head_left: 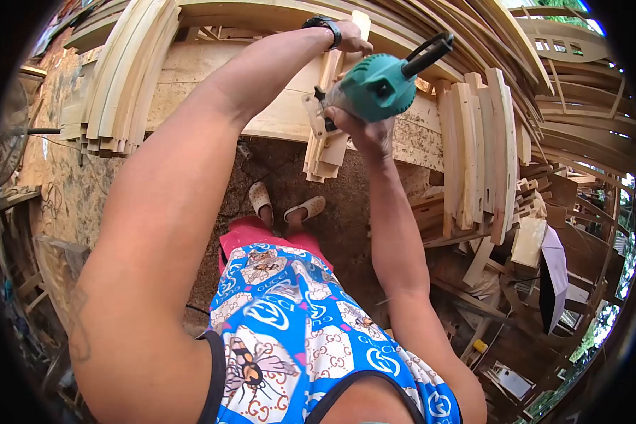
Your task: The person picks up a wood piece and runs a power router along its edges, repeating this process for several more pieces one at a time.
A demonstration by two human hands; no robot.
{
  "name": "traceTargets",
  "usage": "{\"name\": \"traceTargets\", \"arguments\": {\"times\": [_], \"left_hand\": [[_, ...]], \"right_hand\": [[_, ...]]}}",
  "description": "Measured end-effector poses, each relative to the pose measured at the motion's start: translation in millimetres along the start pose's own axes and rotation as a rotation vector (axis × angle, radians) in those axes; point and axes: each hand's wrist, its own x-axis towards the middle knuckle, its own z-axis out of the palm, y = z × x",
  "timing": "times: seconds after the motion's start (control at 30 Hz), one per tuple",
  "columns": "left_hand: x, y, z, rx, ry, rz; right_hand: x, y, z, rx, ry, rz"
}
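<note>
My right hand [367, 134] is wrapped round a teal power tool [378, 88], which looks like a trim router. Its black cord leaves the top end, and its metal base [316, 116] faces left, close over several short wooden pieces [325, 159] that jut past the bench's near edge. At the far side of the bench my left hand [351, 39], below a dark wristwatch, has its fingers curled at a pale wooden strip [361, 25]. The fingertips are partly hidden. The tool's bit cannot be made out.
The wooden bench [212, 63] carries stacked curved boards [131, 78] at left and more boards [473, 141] at right. Long curved planks lie along the back. Wood offcuts [530, 201] and a folded umbrella [553, 275] are at right. A fan [10, 134] stands far left.
</note>
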Motion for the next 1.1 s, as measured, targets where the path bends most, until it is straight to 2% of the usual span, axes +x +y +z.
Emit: {"name": "traceTargets", "arguments": {"times": [0.17, 0.23, 0.37, 0.4, 0.47, 0.53, 0.63, 0.67, 0.8, 0.83, 0.9, 0.93, 0.97, 1.03, 1.1], "left_hand": [[-8.0, 6.9, -4.7, 0.011, -0.007, -0.06], [-14.2, 6.6, -5.4, 0.004, 0.035, -0.023], [-11.7, 4.2, -1.8, -0.001, 0.087, 0.015], [-8.9, 1.7, 1.7, -0.001, 0.089, 0.016], [-3.5, -2.9, 3.7, 0.015, 0.089, 0.076], [-11.7, 1.9, 2.6, -0.002, 0.12, -0.001], [-16.0, 5.1, 0.5, -0.035, 0.074, -0.067], [-18.9, 6.6, 0.8, -0.067, 0.094, -0.083], [-31.5, 9.3, 5.7, -0.066, 0.149, -0.097], [-27.9, 7.6, 14.2, -0.074, 0.206, -0.155], [-40.9, 6.2, 14.8, -0.132, 0.162, -0.111], [-45.5, 3.0, 25.7, -0.125, 0.273, -0.105], [-49.4, 1.0, 35.6, -0.117, 0.386, -0.098], [-64.9, 5.2, 44.3, -0.128, 0.329, -0.075], [-48.5, -14.6, 78.8, -0.17, 0.526, 0.215]], "right_hand": [[-31.6, -8.3, 6.3, -0.028, -0.016, 0.038], [-38.9, -6.8, 7.0, -0.18, -0.066, -0.082], [-59.5, -23.3, 14.1, 0.046, -0.042, 0.086], [-68.1, -8.4, 11.9, 0.049, -0.084, 0.028], [-82.1, -5.9, 18.6, 0.126, -0.056, 0.053], [-90.4, -22.4, 29.7, 0.384, 0.018, 0.122], [-103.4, -32.4, 34.9, 0.53, 0.031, 0.164], [-106.3, -39.1, 30.4, 0.354, 0.004, 0.143], [-124.5, -41.2, 18.1, 0.162, 0.069, 0.025], [-130.0, -39.4, 9.6, 0.059, 0.077, -0.005], [-139.3, -28.1, -3.4, 0.034, 0.143, -0.003], [-137.4, -37.3, -10.5, -0.064, 0.116, -0.013], [-135.2, -46.9, -11.0, 0.13, 0.176, 0.024], [-134.3, -46.8, -19.7, 0.086, 0.245, -0.015], [-134.3, -45.6, -23.6, -0.018, 0.264, 0.006]]}}
